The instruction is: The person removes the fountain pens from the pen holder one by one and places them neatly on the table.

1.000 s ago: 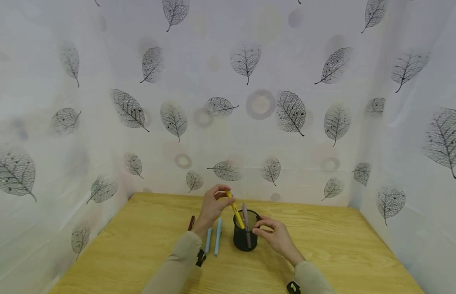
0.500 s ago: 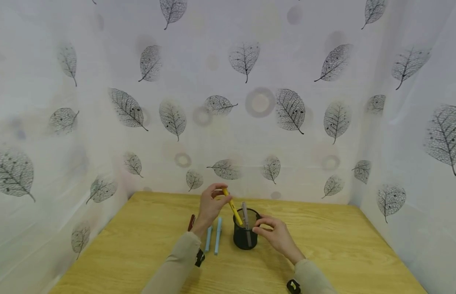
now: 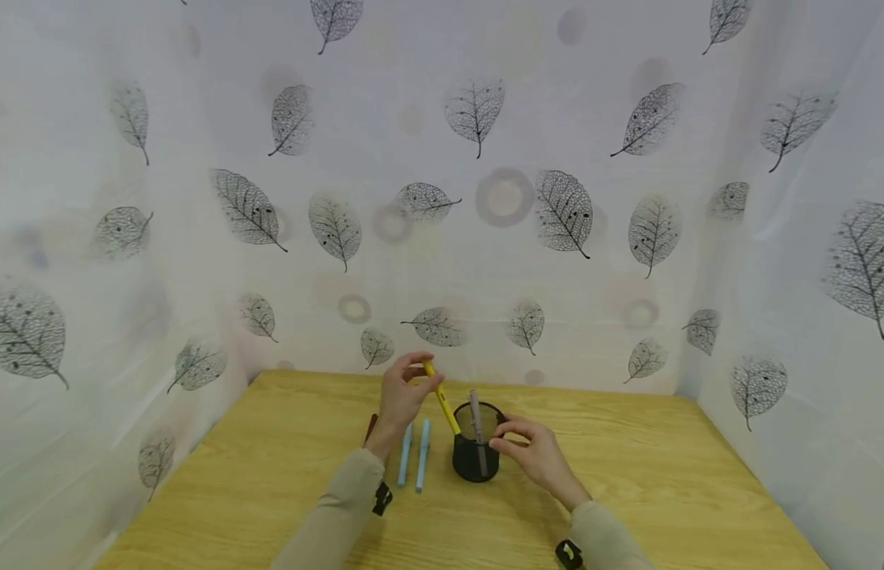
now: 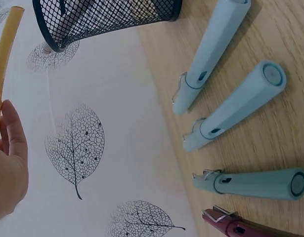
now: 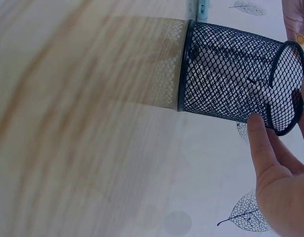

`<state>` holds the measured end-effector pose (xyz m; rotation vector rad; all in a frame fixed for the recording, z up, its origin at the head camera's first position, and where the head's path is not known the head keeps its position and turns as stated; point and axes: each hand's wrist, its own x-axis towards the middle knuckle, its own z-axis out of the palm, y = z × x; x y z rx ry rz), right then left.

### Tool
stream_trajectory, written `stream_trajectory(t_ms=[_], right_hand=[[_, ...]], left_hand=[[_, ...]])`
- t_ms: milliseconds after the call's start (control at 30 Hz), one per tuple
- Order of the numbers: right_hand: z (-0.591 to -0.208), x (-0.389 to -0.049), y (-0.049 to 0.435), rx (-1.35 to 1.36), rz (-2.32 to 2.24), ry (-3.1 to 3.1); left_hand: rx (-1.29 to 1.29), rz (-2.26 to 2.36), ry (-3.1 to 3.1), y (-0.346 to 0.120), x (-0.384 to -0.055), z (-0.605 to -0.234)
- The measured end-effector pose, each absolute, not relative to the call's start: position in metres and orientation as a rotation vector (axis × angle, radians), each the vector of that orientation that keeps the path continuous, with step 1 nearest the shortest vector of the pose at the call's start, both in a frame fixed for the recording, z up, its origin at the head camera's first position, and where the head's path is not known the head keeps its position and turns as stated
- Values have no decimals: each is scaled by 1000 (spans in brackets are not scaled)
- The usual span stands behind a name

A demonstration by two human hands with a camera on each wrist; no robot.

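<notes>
My left hand (image 3: pixel 401 397) pinches a yellow pen (image 3: pixel 446 408) near its upper end. The pen slants, its lower end right at the left rim of a black mesh pen cup (image 3: pixel 467 465). In the left wrist view, the yellow pen (image 4: pixel 4 54) shows apart from the cup's mouth. With thumb and fingers, my right hand (image 3: pixel 540 459) holds the cup by its right side at the rim; in the right wrist view the fingertips press the mesh (image 5: pixel 226 74). A greyish pen (image 3: pixel 474 408) stands inside the cup.
Light blue pens (image 4: pixel 243 106) lie side by side on the wooden table, left of the cup. Beside them are a teal pen (image 4: pixel 260 184) and a dark red pen (image 4: pixel 240 228), partly hidden by my left arm in the head view. A leaf-patterned curtain (image 3: pixel 478 237) encloses the table.
My left hand has moved up and to the left with the yellow pen, whose lower end has shifted from inside the cup to its left rim. Right hand and cup stay put.
</notes>
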<state>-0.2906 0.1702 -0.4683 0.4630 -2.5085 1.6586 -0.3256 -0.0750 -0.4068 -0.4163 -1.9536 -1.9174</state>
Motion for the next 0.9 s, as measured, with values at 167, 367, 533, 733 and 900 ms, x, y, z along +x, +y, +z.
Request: stream_trajectory(t_ms=[167, 367, 533, 733, 900], right_hand=[[-467, -291, 170, 461, 1653, -2509], [-467, -292, 171, 449, 1645, -2521], [-467, -292, 171, 464, 1636, -2521], [-465, -291, 172, 469, 1652, -2529], [-467, -291, 171, 463, 1688, -2508]], left_hand=[[-407, -1922, -1952, -78, -333, -412], [-420, -1902, -1979, -82, -335, -414], [-411, -1918, -2000, -84, -331, -409], [-365, -1973, -1988, -90, -329, -409], [-377, -2004, -1930, -95, -336, -422]])
